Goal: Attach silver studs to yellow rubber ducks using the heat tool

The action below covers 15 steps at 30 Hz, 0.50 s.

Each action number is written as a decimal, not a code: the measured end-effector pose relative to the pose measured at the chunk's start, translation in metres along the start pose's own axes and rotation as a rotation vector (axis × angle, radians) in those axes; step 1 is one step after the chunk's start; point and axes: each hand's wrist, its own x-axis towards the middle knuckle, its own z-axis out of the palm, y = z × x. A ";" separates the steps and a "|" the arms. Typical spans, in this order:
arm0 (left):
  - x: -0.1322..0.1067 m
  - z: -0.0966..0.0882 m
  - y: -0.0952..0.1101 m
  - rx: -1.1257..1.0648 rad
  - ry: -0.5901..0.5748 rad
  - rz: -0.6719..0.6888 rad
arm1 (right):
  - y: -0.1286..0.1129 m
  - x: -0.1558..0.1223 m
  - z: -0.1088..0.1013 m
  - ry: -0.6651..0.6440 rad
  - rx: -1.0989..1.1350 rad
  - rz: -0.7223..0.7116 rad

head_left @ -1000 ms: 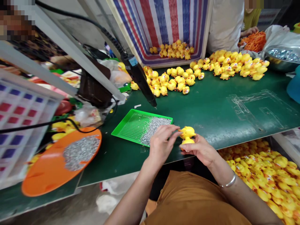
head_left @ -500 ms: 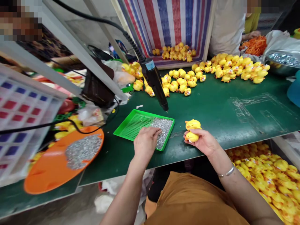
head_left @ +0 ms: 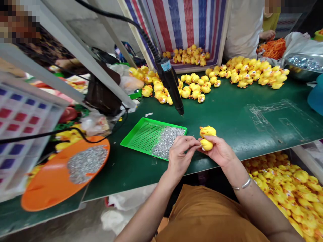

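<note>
My right hand (head_left: pixel 219 151) is closed round a yellow toy duck (head_left: pixel 207 131), with two rounded parts showing above the fingers. My left hand (head_left: pixel 183 153) is in a pinch, its fingertips against the duck's left side. Whatever sits between those fingertips is too small to make out. Left of the duck lies a green perforated tray (head_left: pixel 137 134), its right part covered with small silver screws (head_left: pixel 168 139). A black electric screwdriver (head_left: pixel 171 85) hangs on a coiled cord above the tray's far right corner, its tip pointing down, touched by neither hand.
An orange dish (head_left: pixel 42 188) with more silver pieces stands at the left. Yellow ducks (head_left: pixel 194 88) lie along the back of the green table (head_left: pixel 227 114). A bin of ducks (head_left: pixel 290 191) is below right. A metal bowl (head_left: pixel 302 72) and another person's hand (head_left: pixel 267 34) are at far right.
My left hand has moved right, from the screws in the tray to the duck, fingers still pinched. The right hand keeps its hold in nearly the same place.
</note>
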 end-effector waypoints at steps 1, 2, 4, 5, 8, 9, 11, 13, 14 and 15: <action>0.000 0.001 0.000 0.010 0.009 0.023 | 0.000 0.000 0.000 -0.004 0.001 -0.004; 0.000 0.002 -0.001 0.018 0.016 0.038 | 0.001 -0.001 -0.001 -0.011 0.002 -0.005; 0.000 0.004 -0.001 0.030 0.027 0.063 | 0.002 -0.001 -0.001 -0.034 0.003 -0.002; 0.000 0.004 -0.002 0.037 0.030 0.073 | 0.003 0.000 -0.001 -0.045 0.004 -0.001; 0.000 0.004 -0.002 0.065 0.034 0.098 | 0.005 0.000 0.001 -0.064 0.020 0.001; 0.000 0.004 -0.003 0.074 0.032 0.108 | 0.006 0.000 0.001 -0.064 0.029 0.003; 0.000 0.003 -0.003 0.090 0.023 0.135 | 0.007 0.000 0.001 -0.064 0.044 0.010; 0.000 0.002 -0.003 0.108 0.014 0.175 | 0.007 0.000 0.001 -0.062 0.051 0.019; 0.001 0.001 -0.003 0.120 0.010 0.195 | 0.007 0.000 0.000 -0.060 0.053 0.024; 0.001 0.000 -0.003 0.135 0.005 0.213 | 0.006 0.000 0.000 -0.058 0.055 0.030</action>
